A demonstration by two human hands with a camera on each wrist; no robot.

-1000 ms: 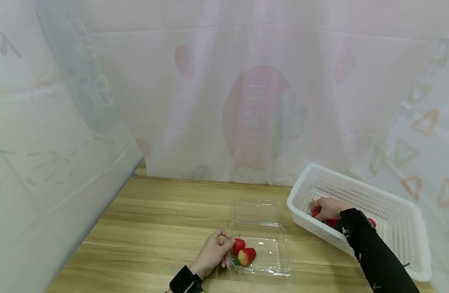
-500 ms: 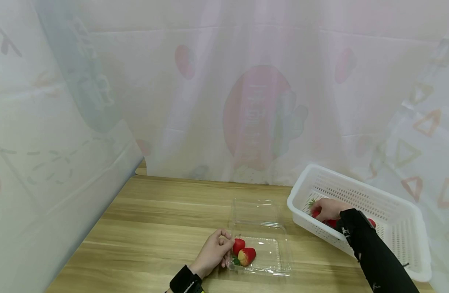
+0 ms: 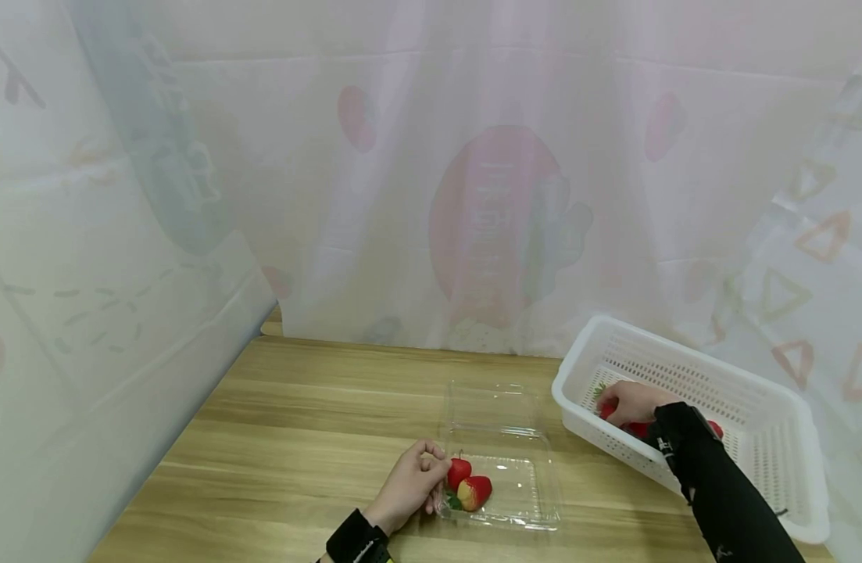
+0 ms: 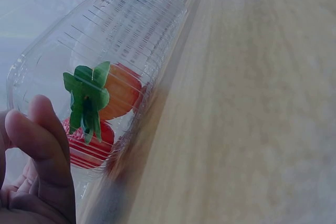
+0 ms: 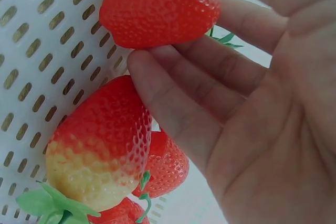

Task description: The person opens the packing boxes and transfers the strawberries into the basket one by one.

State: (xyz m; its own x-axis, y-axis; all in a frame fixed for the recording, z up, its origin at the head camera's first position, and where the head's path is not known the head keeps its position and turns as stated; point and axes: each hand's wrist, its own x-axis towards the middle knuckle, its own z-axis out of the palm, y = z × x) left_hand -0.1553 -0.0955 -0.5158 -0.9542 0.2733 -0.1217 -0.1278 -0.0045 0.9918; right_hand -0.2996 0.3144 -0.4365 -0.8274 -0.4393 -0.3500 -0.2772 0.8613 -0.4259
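Note:
My left hand (image 3: pixel 411 483) holds the near-left rim of a clear plastic clamshell box (image 3: pixel 518 512), its thumb and fingertips at the edge. Two strawberries lie in the box's left corner: a red one (image 3: pixel 459 472) and a red-and-yellow one (image 3: pixel 475 493). The left wrist view shows their green leaves (image 4: pixel 86 100) through the clear wall. Inside the white basket, my right hand (image 3: pixel 631 402) pinches a red strawberry (image 5: pixel 160 11) between thumb and fingers. Just below it in the right wrist view, a red-and-yellow strawberry (image 5: pixel 100 145) touches my fingertip.
The white perforated basket (image 3: pixel 771 391) stands at the right of the wooden table (image 3: pixel 283 438). More red strawberries (image 5: pixel 163 166) lie in it under my hand. The box's clear lid (image 3: pixel 494 405) lies folded back behind it. Printed white sheets (image 3: pixel 374 234) hang behind and at both sides.

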